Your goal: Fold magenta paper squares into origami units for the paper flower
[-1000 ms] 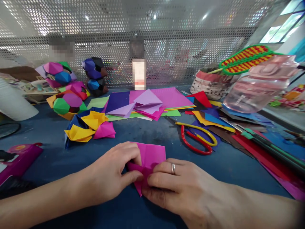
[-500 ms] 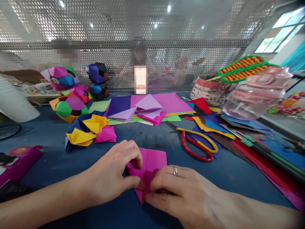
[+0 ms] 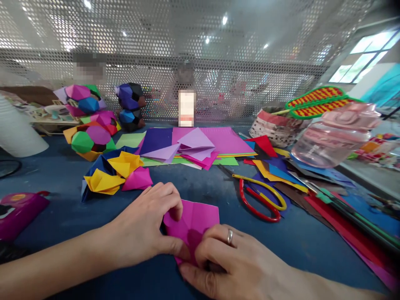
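A magenta sheet of paper (image 3: pixel 200 214) with crease lines lies on the dark blue table between my hands, its near end narrowed and partly covered by my fingers. My left hand (image 3: pixel 156 225) grips its left side, fingers curled over the edge and thumb pressed on the surface. On the lower right, my right hand (image 3: pixel 231 256), with a ring on one finger, pinches the near corner between thumb and bent fingers. Left of the paper sit folded yellow (image 3: pixel 125 163) and magenta (image 3: pixel 137 179) paper pieces joined to a dark blue one.
Scissors (image 3: pixel 262 198) lie right of the paper. Behind are stacked coloured sheets (image 3: pixel 221 139); folded paper balls (image 3: pixel 92 141) stand back left. On the right are paper scraps (image 3: pixel 325 208), a pink water bottle (image 3: pixel 331 143) and a basket (image 3: pixel 275 127). White cups (image 3: pixel 20 129) stand far left.
My right thumb and fingers have slid slightly left and down over the paper's near corner, hiding its tip. My left hand keeps its grip. The whole view has shifted slightly.
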`<control>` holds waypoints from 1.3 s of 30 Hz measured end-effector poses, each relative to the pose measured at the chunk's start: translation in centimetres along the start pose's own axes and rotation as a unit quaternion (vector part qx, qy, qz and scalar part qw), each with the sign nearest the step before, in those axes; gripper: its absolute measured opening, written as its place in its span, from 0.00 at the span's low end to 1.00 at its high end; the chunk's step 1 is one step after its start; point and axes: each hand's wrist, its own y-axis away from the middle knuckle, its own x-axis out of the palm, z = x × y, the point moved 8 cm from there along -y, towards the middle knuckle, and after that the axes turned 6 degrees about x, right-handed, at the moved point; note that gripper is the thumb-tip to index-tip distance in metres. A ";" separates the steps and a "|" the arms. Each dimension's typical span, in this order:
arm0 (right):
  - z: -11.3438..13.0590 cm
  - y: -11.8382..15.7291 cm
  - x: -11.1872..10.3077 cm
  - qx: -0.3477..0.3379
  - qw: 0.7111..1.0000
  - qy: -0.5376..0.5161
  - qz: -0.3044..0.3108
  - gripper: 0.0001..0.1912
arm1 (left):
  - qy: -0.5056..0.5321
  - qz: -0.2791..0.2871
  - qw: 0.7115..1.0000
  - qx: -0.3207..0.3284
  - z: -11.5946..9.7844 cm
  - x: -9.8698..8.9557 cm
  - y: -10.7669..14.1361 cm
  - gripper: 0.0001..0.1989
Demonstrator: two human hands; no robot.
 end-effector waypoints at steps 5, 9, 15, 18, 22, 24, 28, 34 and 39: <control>0.3 0.0 -0.1 -0.021 1.000 0.002 -0.015 0.10 | -0.016 -0.020 1.000 0.015 0.7 -0.3 -0.3 0.30; 0.4 -0.1 -0.6 -0.029 0.999 0.001 -0.023 0.09 | -0.036 -0.042 0.998 0.044 1.0 -0.3 -0.4 0.33; 0.7 -0.7 -1.0 -0.034 0.999 0.008 -0.010 0.07 | -0.052 -0.056 0.994 0.079 1.3 -0.3 -0.6 0.35; 0.7 -0.7 -0.9 -0.035 0.999 0.002 0.004 0.07 | -0.033 -0.055 0.994 0.088 1.8 -0.5 -0.8 0.33; 0.6 -0.5 -0.9 -0.030 0.999 -0.004 -0.016 0.08 | -0.017 -0.042 0.994 0.098 2.4 -0.7 -0.9 0.30; 0.6 -0.4 -0.8 -0.029 0.999 -0.001 -0.020 0.07 | -0.018 -0.036 0.994 0.102 2.5 -0.8 -0.8 0.28; 0.5 -0.4 -0.6 -0.017 0.999 0.000 -0.029 0.09 | -0.029 -0.024 0.994 0.106 2.2 -0.8 -0.5 0.24; 0.7 -0.4 -0.7 -0.035 0.999 0.010 -0.019 0.06 | -0.070 -0.029 0.992 0.102 0.9 -0.8 0.4 0.23; 0.7 -0.6 -0.6 -0.036 0.999 0.024 0.004 0.07 | -0.079 -0.047 0.990 0.103 0.1 -0.2 1.4 0.27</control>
